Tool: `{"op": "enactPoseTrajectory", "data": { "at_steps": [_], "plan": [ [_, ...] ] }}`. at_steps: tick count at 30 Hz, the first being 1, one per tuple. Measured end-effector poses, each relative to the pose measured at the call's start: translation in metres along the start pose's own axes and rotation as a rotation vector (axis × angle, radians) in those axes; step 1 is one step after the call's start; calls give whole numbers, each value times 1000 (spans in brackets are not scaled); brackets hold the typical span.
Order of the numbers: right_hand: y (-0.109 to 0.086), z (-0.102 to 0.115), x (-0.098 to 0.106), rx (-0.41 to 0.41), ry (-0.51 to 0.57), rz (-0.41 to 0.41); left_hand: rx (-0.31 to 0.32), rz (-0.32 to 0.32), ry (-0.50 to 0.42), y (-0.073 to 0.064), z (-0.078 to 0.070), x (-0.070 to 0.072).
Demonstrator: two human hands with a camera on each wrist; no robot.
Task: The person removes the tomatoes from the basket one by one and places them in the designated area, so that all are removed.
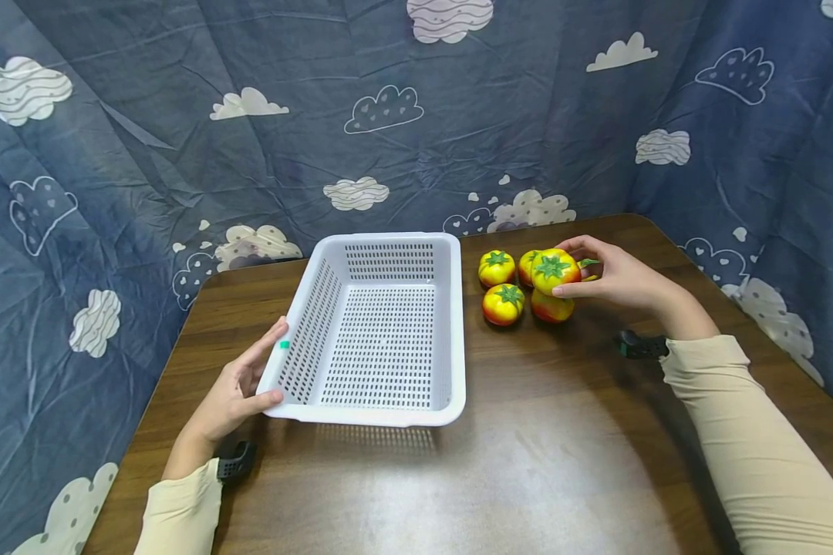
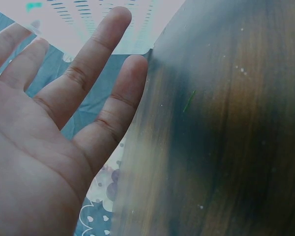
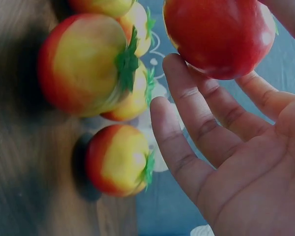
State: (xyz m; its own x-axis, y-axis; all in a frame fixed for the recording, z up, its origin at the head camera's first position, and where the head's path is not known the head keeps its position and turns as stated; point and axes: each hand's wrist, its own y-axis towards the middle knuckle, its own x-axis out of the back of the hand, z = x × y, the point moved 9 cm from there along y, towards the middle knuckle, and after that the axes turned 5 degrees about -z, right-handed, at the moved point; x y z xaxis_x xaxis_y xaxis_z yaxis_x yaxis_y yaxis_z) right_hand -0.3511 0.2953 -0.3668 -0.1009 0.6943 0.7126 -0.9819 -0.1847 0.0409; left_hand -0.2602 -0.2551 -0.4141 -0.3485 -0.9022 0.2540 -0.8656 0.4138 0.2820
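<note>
My right hand (image 1: 611, 277) holds a yellow and red tomato (image 1: 554, 271) with a green leafy top, thumb in front and fingers behind. In the head view it overlaps another tomato (image 1: 552, 307) below it. The right wrist view shows the red underside of the held tomato (image 3: 221, 39) between thumb and fingers. My left hand (image 1: 232, 397) is at the near left corner of a white perforated basket (image 1: 456, 331), thumb on the rim and fingers along the left side. Its fingers (image 2: 81, 73) look straight and spread in the left wrist view.
More tomatoes sit right of the basket, one in front (image 1: 503, 306) and one behind (image 1: 496, 269). The basket's slotted bottom (image 1: 382, 347) shows nothing lying in it. A dark wooden table (image 1: 527, 470) carries everything, with a blue cloud-patterned curtain (image 1: 305, 69) behind.
</note>
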Motion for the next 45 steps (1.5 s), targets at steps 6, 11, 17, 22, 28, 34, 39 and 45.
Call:
{"op": "enactPoseTrajectory", "data": {
  "at_steps": [6,11,17,22,28,34,39,45],
  "plan": [
    [-2,-12,2,-15,17,-6,-6,2,-2,0,0,0],
    [-3,-23,4,-23,21,-22,-7,3,-5,0,0,0],
    [-6,-33,7,-34,0,-41,-6,2,-8,0,1,0],
    [-7,-42,9,-51,-8,-38,-8,2,-13,0,0,0],
    [-9,-54,12,-74,-21,-50,-8,-3,-3,0,0,1],
    [-11,-64,13,-103,0,-52,-5,-9,8,1,1,1],
    [-14,-69,12,-120,16,-47,5,-14,13,1,1,2],
    [-18,-73,12,-151,44,-28,5,-13,9,1,1,1]
  ]
}}
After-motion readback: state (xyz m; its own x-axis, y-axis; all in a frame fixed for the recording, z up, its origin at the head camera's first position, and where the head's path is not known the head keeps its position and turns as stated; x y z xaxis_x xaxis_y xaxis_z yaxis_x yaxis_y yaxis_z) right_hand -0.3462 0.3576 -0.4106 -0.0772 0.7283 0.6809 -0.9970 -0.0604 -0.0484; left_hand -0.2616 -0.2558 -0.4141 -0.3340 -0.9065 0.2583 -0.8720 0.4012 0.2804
